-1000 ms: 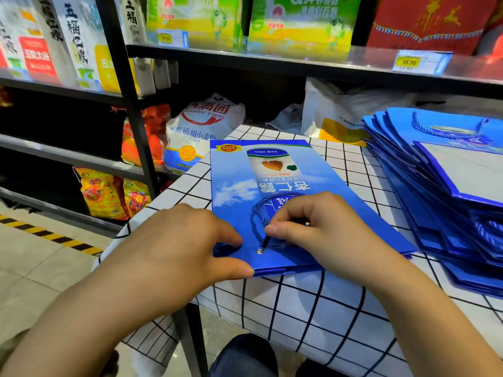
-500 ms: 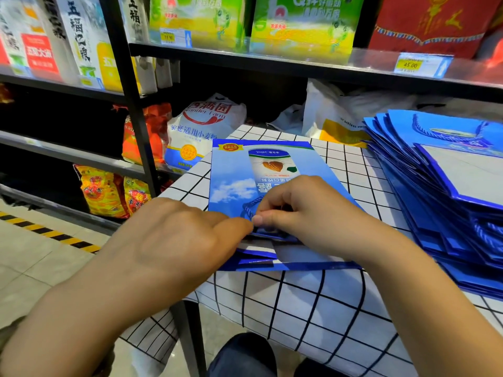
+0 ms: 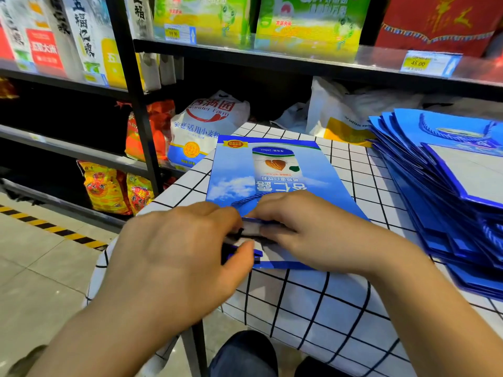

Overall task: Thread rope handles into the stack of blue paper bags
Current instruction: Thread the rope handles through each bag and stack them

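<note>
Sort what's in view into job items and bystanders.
Job: open blue bag, rope handle, stack of blue bags, left hand and right hand gripping the bag's mouth.
Bystanders: flour sack, snack packets, green boxes, price tag.

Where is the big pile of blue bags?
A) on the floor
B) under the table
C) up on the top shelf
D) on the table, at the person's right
D: the stack of blue paper bags lies fanned out on the checked tablecloth, to the right of the single blue paper bag that the left hand and right hand hold at its mouth.
</note>
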`<state>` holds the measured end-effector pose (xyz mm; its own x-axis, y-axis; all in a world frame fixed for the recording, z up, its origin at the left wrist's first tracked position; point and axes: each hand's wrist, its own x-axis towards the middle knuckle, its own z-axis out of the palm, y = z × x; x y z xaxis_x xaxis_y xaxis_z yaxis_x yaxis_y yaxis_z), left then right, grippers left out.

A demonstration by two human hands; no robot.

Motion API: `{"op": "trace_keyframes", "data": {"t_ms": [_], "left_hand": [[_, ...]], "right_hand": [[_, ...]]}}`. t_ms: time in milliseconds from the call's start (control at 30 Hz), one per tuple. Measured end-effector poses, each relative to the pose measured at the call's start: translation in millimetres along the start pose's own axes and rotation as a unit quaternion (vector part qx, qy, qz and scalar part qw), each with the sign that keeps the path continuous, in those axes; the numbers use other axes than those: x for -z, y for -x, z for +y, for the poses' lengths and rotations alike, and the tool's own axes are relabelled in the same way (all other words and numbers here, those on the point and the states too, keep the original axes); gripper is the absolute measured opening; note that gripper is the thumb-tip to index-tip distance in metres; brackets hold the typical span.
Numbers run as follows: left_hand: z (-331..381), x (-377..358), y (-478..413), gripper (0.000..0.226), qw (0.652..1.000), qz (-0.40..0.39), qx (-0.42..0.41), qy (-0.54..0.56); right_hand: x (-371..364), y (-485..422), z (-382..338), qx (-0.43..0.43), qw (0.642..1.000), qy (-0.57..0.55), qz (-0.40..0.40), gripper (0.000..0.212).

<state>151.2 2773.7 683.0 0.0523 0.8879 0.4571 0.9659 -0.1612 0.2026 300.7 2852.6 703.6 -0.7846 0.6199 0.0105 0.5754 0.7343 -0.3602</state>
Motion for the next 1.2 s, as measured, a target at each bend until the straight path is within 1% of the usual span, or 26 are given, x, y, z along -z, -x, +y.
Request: {"op": "trace_keyframes", "data": {"t_ms": [67,100,133,167,200,333,367,400,433,500,533,600,700,800,867,900,967,1033,1100,1200], "left_hand": [[14,6,-6,0.042,0.99,-0.052,0.052,-0.12],[15,1,-4,0.045,0.986,-0.047,0.059,-0.151],[20,1,-8,0.043,0.984,-0.05,0.074,-0.154],[25,1,-11,0.039,0.981,-0.044,0.072,-0.175],[25,-3,-12,0.035,0.977,-0.059,0.069,-0.193],[24,-6,-14,0.016,0.978,-0.045,0.085,-0.187],[24,-6,-14,0.016,0.98,-0.055,0.079,-0.177],[23,-6,-12,0.02,0.983,-0.061,0.055,-0.167],[20,-7,-10,0.021,0.986,-0.041,0.028,-0.157],[15,-10,-5,0.01,0.992,-0.004,0.003,-0.129],[14,-11,-3,0.01,0.993,0.007,-0.008,-0.116],[13,-14,0,0.021,0.994,0.016,-0.021,-0.102],[10,-17,0,0.024,0.999,0.041,0.007,-0.034],[9,-14,-4,0.029,0.992,0.046,0.068,0.091],[6,-11,-12,0.03,0.982,0.024,0.096,0.163],[5,-11,-17,0.028,0.98,0.01,0.094,0.172],[5,-13,-30,0.02,0.983,-0.054,0.089,0.152],[8,-19,-44,0.015,0.981,-0.105,0.086,0.138],[13,-24,-54,0.017,0.977,-0.141,0.079,0.139],[18,-30,-58,0.018,0.979,-0.149,0.051,0.13]], "right_hand": [[0,-1,0,-0.001,1.0,-0.003,0.007,0.017],[0,-2,-2,-0.005,1.0,0.007,0.016,0.018],[-2,-3,-1,-0.004,1.0,0.016,0.024,0.018],[-3,-3,-2,-0.005,0.999,0.021,0.031,0.017],[-5,-3,-1,-0.007,0.999,0.022,0.036,0.016],[-8,-2,-2,-0.022,0.997,0.042,0.061,0.017],[-9,-1,-1,-0.026,0.996,0.052,0.071,0.018],[-8,1,-1,-0.034,0.995,0.06,0.078,0.018],[-8,3,-1,-0.043,0.993,0.07,0.082,0.018],[-8,8,1,-0.053,0.99,0.089,0.094,0.017],[-7,11,2,-0.058,0.989,0.092,0.1,0.017],[-7,16,4,-0.06,0.99,0.069,0.107,0.016],[-8,24,4,-0.073,0.989,0.008,0.128,0.015],[-10,33,7,-0.079,0.981,-0.004,0.175,0.013],[-13,38,11,-0.076,0.976,-0.007,0.203,0.008],[-16,40,12,-0.074,0.974,-0.009,0.214,0.005],[-23,44,13,-0.068,0.968,0.007,0.241,0.003],[-28,46,12,-0.05,0.954,0.049,0.291,0.007],[-33,47,11,-0.032,0.943,0.083,0.319,0.014],[-39,46,12,-0.019,0.936,0.109,0.333,0.023]]}}
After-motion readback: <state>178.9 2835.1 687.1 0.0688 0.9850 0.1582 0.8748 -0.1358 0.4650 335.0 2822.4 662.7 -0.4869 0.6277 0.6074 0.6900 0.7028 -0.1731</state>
